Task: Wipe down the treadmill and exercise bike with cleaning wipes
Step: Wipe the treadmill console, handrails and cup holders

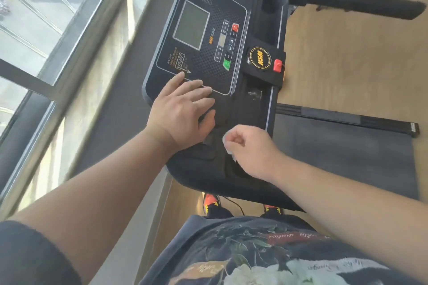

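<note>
Nearest the camera, a dark T-shirt with a floral print fills the lower edge, with orange-and-black shoes partly hidden beneath it. Above, the right hand pinches a small, crumpled white cleaning wipe, mostly concealed by curled fingers, over the near end of the black treadmill console. The left hand lies flat, fingers spread, on the panel's edge. Beyond, a grey display screen and a black foam-covered handlebar; panel lettering is illegible.
</note>
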